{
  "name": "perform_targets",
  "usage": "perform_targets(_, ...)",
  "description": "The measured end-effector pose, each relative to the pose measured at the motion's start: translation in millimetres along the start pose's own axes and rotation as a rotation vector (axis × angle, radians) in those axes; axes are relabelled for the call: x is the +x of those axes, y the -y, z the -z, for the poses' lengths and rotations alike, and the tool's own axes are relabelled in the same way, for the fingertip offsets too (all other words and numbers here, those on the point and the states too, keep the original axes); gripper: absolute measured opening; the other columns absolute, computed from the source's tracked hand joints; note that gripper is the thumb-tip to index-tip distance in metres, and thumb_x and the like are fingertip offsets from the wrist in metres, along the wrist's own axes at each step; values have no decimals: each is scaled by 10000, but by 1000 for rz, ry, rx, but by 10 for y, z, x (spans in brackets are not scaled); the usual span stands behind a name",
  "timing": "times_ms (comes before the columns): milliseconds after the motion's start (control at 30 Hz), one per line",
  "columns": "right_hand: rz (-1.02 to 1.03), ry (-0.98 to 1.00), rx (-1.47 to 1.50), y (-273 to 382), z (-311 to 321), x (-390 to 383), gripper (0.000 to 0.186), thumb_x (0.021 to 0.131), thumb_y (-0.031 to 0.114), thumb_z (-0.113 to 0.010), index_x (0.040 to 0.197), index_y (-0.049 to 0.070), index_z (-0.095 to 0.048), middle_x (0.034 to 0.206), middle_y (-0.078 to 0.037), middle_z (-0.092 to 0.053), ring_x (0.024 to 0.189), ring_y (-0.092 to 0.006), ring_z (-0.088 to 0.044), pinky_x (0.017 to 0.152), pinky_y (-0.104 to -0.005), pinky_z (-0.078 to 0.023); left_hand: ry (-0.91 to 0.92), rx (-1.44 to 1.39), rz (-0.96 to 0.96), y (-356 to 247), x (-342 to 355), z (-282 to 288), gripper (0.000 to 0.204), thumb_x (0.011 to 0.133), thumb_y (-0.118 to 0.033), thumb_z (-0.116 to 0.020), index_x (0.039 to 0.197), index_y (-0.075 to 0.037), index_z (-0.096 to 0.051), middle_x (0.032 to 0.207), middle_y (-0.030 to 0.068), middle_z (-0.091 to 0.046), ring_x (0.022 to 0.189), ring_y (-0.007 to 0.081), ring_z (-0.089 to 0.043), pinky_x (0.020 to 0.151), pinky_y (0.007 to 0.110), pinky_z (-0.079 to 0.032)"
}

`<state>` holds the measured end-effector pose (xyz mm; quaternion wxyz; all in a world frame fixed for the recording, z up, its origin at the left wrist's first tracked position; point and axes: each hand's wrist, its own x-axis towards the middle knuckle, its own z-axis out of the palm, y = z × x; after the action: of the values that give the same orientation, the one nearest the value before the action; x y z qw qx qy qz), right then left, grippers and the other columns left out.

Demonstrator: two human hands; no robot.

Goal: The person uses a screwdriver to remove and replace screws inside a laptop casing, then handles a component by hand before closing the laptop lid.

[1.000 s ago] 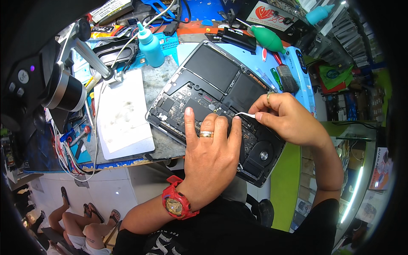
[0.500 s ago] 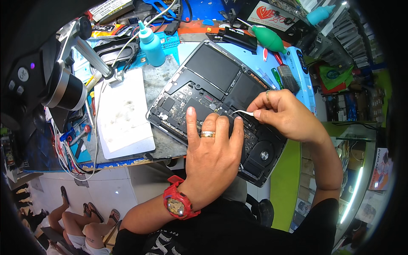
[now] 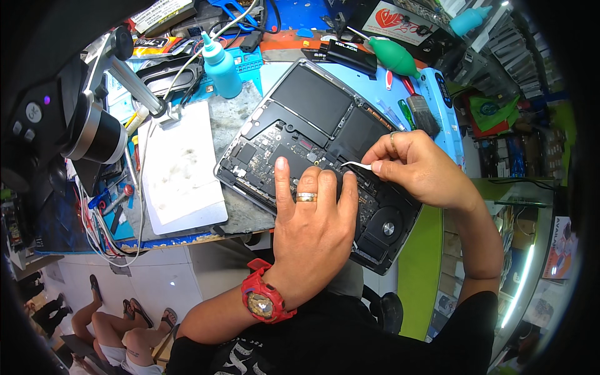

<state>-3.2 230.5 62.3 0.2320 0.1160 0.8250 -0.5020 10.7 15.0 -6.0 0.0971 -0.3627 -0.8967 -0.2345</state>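
An opened laptop [image 3: 290, 156] lies at a slant on the bench, its black batteries [image 3: 312, 100], circuit board and round fan [image 3: 382, 229] bare. My left hand [image 3: 315, 219] rests over the lower middle of the board, fingers stretched out and apart, holding nothing. From the right, my right hand [image 3: 415, 169] pinches a pair of white curved tweezers [image 3: 361, 165]. Their thin tip meets the board near the lower edge of the batteries, just beyond my left fingertips. What the tip touches is too small to tell.
White sheets [image 3: 184, 169] lie left of the laptop, below a microscope-like device on a metal arm [image 3: 134, 81]. A blue squeeze bottle [image 3: 222, 69], green air blower [image 3: 394, 55] and brush [image 3: 424, 114] stand or lie beyond it. Seated people's legs [image 3: 128, 331] show at lower left.
Almost nothing differs. Both hands and the tweezers hold their places over the board, with at most a tiny shift.
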Motion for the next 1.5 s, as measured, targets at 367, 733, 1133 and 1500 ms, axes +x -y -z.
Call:
perform_targets(367, -6, -3, 29, -10, -12, -3, 186, 1016, 49, -674, 1120, -90, -741, 978, -106, -759, 913, -127, -696, 847, -293, -577, -1, 6, 1, -9, -6, -6, 379, 917, -113, -651, 1278, -52, -746, 1059, 95, -605, 1149, 297, -622, 1261, 706, -192)
perform_targets(733, -10, 16, 8, -25, 33, -56, 175, 1019, 47, -673, 1112, -87, -736, 980, -103, -760, 918, -126, -695, 849, -296, -572, -54, 65, -29, 4, -1, -48, 362, 916, -189, -624, 1216, -23, -739, 1033, 117, -633, 1146, 289, -638, 1270, 661, -251)
perform_targets(1133, 42, -34, -140, 54, -48, -132, 188, 1023, 30, -643, 1127, -105, -722, 997, -138, -770, 920, -143, -712, 840, -310, -582, 25, 70, -9, -30, -3, 5, 371, 957, -201, -702, 1293, -46, -732, 1067, 109, -623, 1150, 301, -621, 1254, 696, -232)
perform_targets(1500, 18, -23, -38, 49, -36, -96, 188, 1031, 23, -640, 1142, -110, -713, 989, -111, -757, 920, -112, -700, 827, -284, -579, 22, 67, -14, -28, 14, 22, 354, 965, -207, -697, 1278, -47, -743, 1063, 107, -631, 1139, 301, -633, 1259, 697, -219)
